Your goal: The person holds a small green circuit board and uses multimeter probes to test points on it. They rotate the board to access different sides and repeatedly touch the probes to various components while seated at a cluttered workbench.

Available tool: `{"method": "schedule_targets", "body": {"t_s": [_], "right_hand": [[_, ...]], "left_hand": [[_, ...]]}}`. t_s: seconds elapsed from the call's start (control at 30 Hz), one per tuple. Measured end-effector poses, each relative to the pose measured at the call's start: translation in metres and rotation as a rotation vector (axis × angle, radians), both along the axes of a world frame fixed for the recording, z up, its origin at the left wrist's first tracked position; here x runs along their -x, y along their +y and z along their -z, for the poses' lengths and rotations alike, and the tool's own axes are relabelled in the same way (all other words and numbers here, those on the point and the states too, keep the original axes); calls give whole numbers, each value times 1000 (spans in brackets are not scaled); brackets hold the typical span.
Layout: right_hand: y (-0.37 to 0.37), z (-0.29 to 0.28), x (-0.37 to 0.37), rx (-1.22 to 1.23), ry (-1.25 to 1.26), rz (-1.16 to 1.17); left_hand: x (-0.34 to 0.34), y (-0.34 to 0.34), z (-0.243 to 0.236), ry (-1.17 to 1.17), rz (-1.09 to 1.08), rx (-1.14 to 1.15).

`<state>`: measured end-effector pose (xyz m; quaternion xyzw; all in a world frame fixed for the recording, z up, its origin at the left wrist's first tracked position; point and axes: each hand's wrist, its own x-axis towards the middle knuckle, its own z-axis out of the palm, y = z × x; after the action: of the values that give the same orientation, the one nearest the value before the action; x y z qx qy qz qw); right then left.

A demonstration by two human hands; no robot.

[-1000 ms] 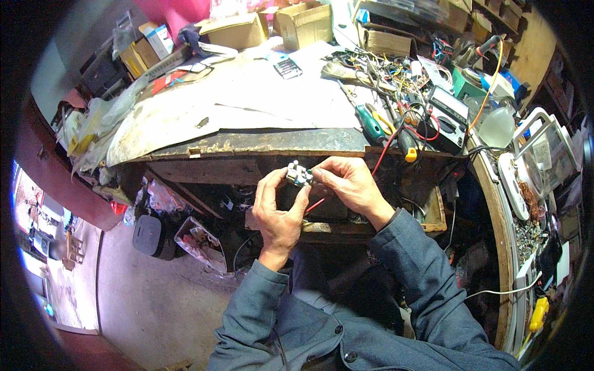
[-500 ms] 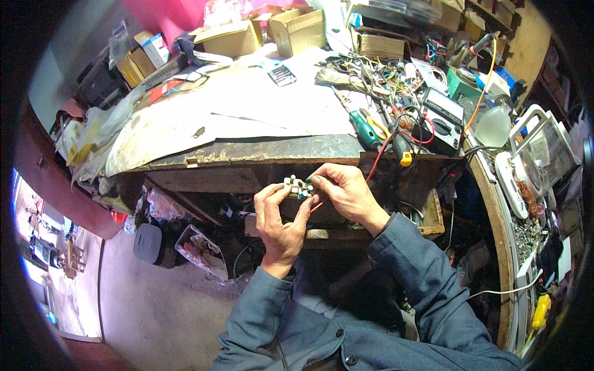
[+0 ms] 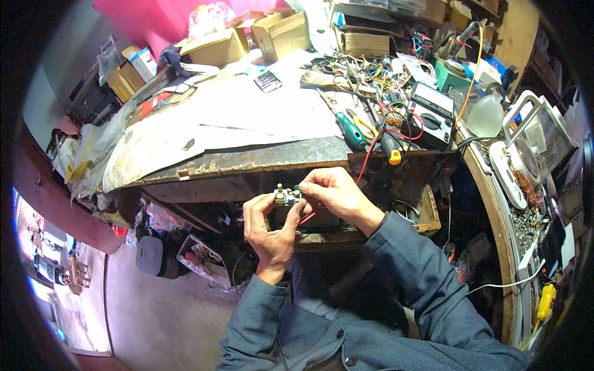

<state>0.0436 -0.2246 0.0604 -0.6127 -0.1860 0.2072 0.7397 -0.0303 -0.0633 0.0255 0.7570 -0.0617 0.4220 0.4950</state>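
Observation:
A small circuit board [image 3: 286,197] with pale, upright components sits in my left hand [image 3: 270,234], gripped by its edges between thumb and fingers. My right hand [image 3: 337,196] is closed in a pinch at the board's right end. At its fingertips shows a small green piece [image 3: 297,187], too small to name; whether it is fixed to the board I cannot tell. A short red wire [image 3: 308,217] sticks out below the board, beside my left thumb. Both hands are held in front of the workbench edge [image 3: 247,159], above an open drawer [image 3: 427,213].
Paper sheets [image 3: 229,99] cover the bench. To the right lie a green-handled screwdriver [image 3: 351,130], yellow-handled pliers [image 3: 364,123], an analog multimeter [image 3: 431,114] with red and black leads, and a tangle of wires [image 3: 365,71]. Cardboard boxes [image 3: 281,34] stand behind; a carton [image 3: 204,260] sits on the floor.
The board has tilted, so its components now stand up more plainly. Both hands keep their hold around it. The whole view has shifted slightly.

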Motion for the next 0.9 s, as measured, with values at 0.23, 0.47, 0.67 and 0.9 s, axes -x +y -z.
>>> {"method": "schedule_targets", "body": {"t_s": [0.23, 0.47, 0.67, 0.9], "right_hand": [[0, -1, 0, 162, -127, 27], [0, 10, -5, 368, -451, -31], [1, 3, 1, 335, -311, -56], [1, 0, 0, 287, -222, -73]], "left_hand": [[1, -2, -7, -57, -23, -87], [5, -2, -5, -148, -82, -295], [5, -3, -3, -150, -88, -299], [4, -3, -4, -167, -108, -264]]}}
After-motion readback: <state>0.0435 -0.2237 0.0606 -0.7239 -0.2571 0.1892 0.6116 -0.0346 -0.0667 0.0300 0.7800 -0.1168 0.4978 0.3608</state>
